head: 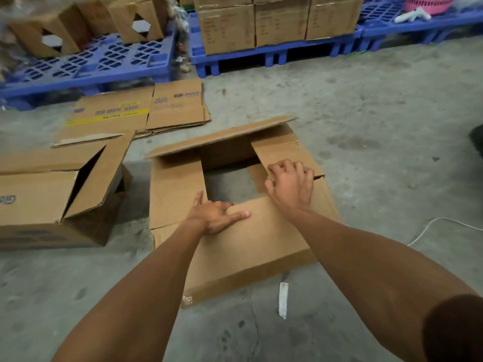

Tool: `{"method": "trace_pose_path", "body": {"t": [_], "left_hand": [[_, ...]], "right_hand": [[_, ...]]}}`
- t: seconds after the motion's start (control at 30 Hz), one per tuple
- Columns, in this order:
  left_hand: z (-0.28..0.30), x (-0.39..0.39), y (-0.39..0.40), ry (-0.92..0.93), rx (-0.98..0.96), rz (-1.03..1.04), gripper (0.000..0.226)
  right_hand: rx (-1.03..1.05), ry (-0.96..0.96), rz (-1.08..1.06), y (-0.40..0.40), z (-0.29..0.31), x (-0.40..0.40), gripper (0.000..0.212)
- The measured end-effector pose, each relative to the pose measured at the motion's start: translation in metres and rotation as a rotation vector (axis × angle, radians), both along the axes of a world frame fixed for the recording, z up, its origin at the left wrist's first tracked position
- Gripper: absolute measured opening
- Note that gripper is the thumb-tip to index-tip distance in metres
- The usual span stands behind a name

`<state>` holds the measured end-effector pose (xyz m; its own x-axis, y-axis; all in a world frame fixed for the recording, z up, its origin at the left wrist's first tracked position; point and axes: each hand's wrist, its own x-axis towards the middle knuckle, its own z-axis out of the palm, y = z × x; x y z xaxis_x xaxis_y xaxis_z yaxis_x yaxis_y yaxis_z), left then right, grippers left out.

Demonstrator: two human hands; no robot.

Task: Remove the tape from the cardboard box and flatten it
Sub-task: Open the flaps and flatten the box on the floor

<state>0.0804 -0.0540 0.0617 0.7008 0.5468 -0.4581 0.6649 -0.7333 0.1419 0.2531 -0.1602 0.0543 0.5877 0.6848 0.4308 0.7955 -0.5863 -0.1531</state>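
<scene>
A plain brown corrugated cardboard box (235, 231) sits on a grey concrete floor (379, 113) directly in front of the person, its top open and all four flaps unfolded. The near flap slopes out toward the viewer, the far flap stands raised, and the two side flaps lie inward, leaving a square gap through which the floor shows, so the box has no closed bottom. A scrap of clear tape clings to the near flap's lower left corner. The left hand (214, 215) rests on the near flap with thumb stretched flat and fingers curled over its inner edge. The right hand (290, 184) grips the right side flap, fingers curled over its edge. A white strip of tape (283, 299) lies on the floor just beside the box. To the left stands another opened brown carton (52, 194), with flattened printed cartons (136, 111) behind it and blue plastic pallets (104, 61) carrying stacked boxes beyond.
</scene>
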Motion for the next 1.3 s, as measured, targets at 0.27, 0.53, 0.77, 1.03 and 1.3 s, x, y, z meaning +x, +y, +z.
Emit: {"method": "trace_pose_path", "body": {"t": [0.27, 0.53, 0.77, 1.03, 1.3], "left_hand": [[-0.005, 0.005, -0.003, -0.056, 0.068, 0.006, 0.087], [0.01, -0.003, 0.007, -0.06, 0.273, -0.062, 0.067], [0.021, 0.013, 0.002, 0.034, 0.452, 0.044, 0.035], [0.055, -0.016, 0.018, 0.137, 0.819, 0.175, 0.023], [0.074, -0.083, 0.053, 0.276, 0.86, 0.354, 0.044]], "right_hand": [[0.436, 0.145, -0.23, -0.008, 0.041, 0.021, 0.021], [0.188, 0.459, -0.208, -0.032, 0.033, 0.09, 0.032], [-0.26, 0.551, -0.352, -0.009, 0.0, 0.073, 0.042], [-0.197, 0.545, -0.454, -0.001, -0.005, 0.07, 0.039], [-0.198, 0.504, -0.43, -0.007, -0.011, 0.067, 0.041]]}}
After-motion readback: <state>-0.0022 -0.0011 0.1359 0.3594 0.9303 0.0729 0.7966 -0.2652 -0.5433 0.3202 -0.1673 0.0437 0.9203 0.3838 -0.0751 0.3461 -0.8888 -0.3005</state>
